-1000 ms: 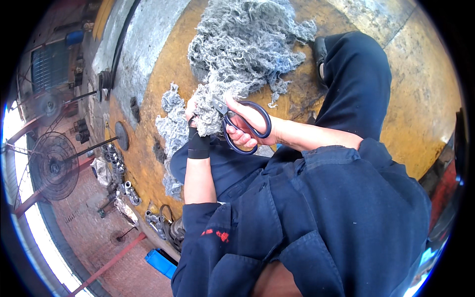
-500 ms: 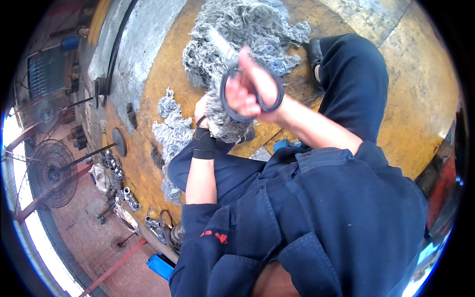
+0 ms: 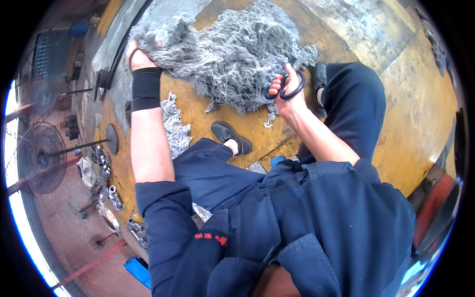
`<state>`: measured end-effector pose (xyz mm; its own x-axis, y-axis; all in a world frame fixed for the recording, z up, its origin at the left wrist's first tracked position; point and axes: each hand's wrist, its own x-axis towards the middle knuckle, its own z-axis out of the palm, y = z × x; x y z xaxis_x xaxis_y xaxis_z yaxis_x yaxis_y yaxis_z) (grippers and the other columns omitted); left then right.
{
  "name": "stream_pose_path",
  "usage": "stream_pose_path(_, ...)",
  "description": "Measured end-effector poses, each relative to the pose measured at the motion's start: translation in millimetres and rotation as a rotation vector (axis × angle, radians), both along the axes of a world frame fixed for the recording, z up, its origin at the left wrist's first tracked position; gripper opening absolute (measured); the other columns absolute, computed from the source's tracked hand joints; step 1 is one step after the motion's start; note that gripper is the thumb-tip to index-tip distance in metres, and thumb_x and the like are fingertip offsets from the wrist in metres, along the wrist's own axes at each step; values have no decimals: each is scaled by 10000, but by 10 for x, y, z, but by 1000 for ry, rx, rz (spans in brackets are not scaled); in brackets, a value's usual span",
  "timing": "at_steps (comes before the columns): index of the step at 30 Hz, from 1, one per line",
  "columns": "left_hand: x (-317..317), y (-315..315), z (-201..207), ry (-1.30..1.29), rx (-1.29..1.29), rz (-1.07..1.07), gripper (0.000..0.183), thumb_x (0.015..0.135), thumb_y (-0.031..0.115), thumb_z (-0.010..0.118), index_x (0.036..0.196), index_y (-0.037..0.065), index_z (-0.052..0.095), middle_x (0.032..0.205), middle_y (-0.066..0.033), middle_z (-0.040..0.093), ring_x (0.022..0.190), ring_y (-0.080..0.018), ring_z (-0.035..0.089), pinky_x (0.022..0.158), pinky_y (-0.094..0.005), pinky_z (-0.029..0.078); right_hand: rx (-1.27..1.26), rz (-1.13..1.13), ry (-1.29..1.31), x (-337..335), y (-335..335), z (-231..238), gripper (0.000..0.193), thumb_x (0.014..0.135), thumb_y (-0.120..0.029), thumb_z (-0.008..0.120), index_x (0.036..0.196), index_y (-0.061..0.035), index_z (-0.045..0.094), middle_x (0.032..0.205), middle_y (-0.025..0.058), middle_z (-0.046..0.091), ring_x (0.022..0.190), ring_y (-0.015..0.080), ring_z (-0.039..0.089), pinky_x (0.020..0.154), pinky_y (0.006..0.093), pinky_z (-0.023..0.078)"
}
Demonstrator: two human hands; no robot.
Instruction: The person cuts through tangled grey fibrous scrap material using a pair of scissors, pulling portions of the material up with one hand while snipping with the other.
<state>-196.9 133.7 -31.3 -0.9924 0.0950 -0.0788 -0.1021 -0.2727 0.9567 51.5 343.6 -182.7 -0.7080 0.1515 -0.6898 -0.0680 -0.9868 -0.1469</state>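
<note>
A large heap of grey, shaggy fibre waste (image 3: pixel 252 54) lies on the worn yellow floor in front of me. At the far left of the heap, my left hand (image 3: pixel 141 57), with a black wrist band, grips a loose clump of the fibre (image 3: pixel 173 42). Its fingers are partly buried in the strands. My right hand (image 3: pixel 289 91) is closed around the black handles of a pair of scissors (image 3: pixel 293 93). Their blades point away from me, at the right side of the heap, and are only partly visible.
A smaller strip of grey fibre (image 3: pixel 175 126) lies left of my shoe (image 3: pixel 232 137). Metal fittings (image 3: pixel 115 198) line the left floor edge, beside a standing fan (image 3: pixel 42 157). A blue box (image 3: pixel 137 271) sits at lower left. My bent right knee (image 3: pixel 358 94) is on the right.
My left hand has swung far left and forward, pulling fibre along. The scissors in my right hand have moved right and lower, away from the middle of the heap.
</note>
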Motion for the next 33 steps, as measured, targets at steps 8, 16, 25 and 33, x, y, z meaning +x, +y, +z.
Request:
stream_pose_path(8,-70,-1907,264,50,4,472,460,809,257,371,1159,43,580,1169,-164,599,1084,-357,559,939,-537,431,112,189,20,67,-96,-222,378,867,-400,626,742,-88,454,607,-18,405,496,89,396,433,226,342)
stream_pose_path(16,434,-4245,-87,-69,32,1006,246,712,186,527,888,34,603,946,-150,624,896,-304,584,816,-476,473,527,306,88,134,-72,324,308,895,-355,592,764,-105,469,641,-14,425,527,86,415,458,229,349)
stream_pose_path(25,665,-5078,-1264,-408,-940,1003,229,672,190,619,825,21,638,866,-121,647,791,-242,598,705,-395,487,967,306,470,-291,297,1282,287,871,-320,592,766,-64,520,633,2,460,537,105,436,530,262,375)
stream_pose_path(33,145,-3293,-3009,129,-967,544,172,630,162,718,597,35,606,584,2,549,508,-132,487,494,-305,414,914,288,258,-1326,781,1210,329,859,-369,574,701,-96,483,597,9,481,446,110,439,402,240,388)
